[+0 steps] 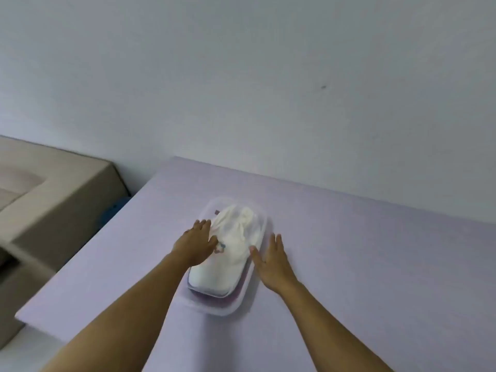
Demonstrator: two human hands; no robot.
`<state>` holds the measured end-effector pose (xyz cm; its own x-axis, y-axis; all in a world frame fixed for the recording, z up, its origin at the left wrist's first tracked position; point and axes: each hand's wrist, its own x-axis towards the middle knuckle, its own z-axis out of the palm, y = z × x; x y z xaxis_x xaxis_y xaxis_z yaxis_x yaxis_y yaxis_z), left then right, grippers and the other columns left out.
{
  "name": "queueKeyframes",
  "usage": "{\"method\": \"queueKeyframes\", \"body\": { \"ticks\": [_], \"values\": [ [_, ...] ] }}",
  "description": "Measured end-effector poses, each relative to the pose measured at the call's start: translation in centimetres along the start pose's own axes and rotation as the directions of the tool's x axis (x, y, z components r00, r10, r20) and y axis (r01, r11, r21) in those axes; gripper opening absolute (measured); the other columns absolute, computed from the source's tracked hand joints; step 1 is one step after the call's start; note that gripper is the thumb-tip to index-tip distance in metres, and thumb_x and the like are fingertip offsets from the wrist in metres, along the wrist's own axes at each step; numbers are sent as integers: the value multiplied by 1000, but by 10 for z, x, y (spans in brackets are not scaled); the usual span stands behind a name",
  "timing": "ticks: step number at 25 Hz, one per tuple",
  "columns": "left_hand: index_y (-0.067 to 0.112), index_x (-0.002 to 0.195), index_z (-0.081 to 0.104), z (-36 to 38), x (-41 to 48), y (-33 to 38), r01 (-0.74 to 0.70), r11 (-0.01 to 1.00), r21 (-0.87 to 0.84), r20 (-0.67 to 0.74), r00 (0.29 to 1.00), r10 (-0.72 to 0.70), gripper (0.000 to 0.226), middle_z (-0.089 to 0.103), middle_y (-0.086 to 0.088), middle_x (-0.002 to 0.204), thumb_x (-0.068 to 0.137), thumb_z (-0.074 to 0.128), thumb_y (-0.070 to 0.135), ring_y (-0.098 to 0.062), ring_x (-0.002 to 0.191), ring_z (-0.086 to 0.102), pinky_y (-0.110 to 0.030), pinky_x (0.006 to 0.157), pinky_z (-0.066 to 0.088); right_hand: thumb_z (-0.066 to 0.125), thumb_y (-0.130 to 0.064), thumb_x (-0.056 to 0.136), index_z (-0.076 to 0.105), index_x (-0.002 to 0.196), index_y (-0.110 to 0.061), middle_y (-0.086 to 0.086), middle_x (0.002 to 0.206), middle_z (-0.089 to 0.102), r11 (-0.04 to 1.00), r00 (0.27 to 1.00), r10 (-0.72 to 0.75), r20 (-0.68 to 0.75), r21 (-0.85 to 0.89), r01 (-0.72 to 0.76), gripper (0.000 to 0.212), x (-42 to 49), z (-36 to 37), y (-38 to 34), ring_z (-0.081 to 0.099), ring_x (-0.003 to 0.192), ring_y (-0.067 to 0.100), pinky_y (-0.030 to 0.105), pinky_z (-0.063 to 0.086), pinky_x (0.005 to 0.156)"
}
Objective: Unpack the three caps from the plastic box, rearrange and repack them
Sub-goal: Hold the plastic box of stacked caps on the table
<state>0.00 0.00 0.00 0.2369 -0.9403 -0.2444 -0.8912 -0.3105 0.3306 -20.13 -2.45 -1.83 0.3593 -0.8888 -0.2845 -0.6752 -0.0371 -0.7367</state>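
Head view: clear plastic box [214, 309] sits near the middle of the lavender table [362, 264], long axis running away from the person. A white cap [233, 253] lies on top inside; a purple layer [214, 296] shows beneath it at the near end. Left hand [197, 244] rests on the box's left side, fingers straight. Right hand [271, 260] lies flat along the right rim, fingers extended, thumb towards the cap; contact is too blurred to tell. Neither hand grips anything. A beige block [53, 189] stands off the table's left.
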Motion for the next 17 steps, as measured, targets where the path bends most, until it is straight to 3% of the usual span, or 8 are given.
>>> {"method": "queueKeyframes", "body": {
  "ticks": [3,5,7,10,14,17],
  "values": [
    [6,149,14,21,-3,-50,191,977,-100,-11,981,-193,64,17,-12,158,99,32,40,-27,146,17,-43,115,22,40,-60,88,-4,148,-9,13,158,4,969,979,196,-47,163,-186,90,4,42,5,13,145,29,39,18,116],
    [7,149,16,35,-6,-77,315,918,-242,78,949,-305,69,25,-14,155,96,36,47,-32,142,26,-45,114,26,45,-61,85,-1,148,-10,14,157,12,903,948,318,-9,309,-300,93,2,69,6,22,142,31,37,25,112],
    [8,145,30,47,-8,-88,400,811,-426,166,916,-365,69,42,-16,146,93,40,53,-36,132,40,-46,110,34,47,-55,88,11,147,-10,12,152,28,839,930,367,30,422,-344,84,3,89,6,34,136,29,31,32,103],
    [4,123,53,55,-14,-88,366,747,-554,95,920,-380,56,61,-16,118,92,44,51,-37,109,57,-48,98,45,45,-47,92,31,140,-11,12,138,49,832,917,397,-49,442,-336,61,3,99,7,48,124,31,32,39,96],
    [3,119,55,58,-25,-56,285,772,-569,-17,934,-357,53,62,-11,108,94,43,47,-34,106,56,-39,88,42,43,-48,92,40,134,-11,15,131,55,860,907,394,-146,406,-308,56,-1,84,24,53,118,33,38,43,98],
    [3,117,55,72,-28,-18,225,791,-570,-63,947,-315,53,61,-8,101,93,42,49,-31,101,57,-38,84,42,44,-46,93,44,130,-11,13,128,57,868,903,389,-184,400,-293,51,-12,50,50,54,116,31,34,42,95]
  ]
}}
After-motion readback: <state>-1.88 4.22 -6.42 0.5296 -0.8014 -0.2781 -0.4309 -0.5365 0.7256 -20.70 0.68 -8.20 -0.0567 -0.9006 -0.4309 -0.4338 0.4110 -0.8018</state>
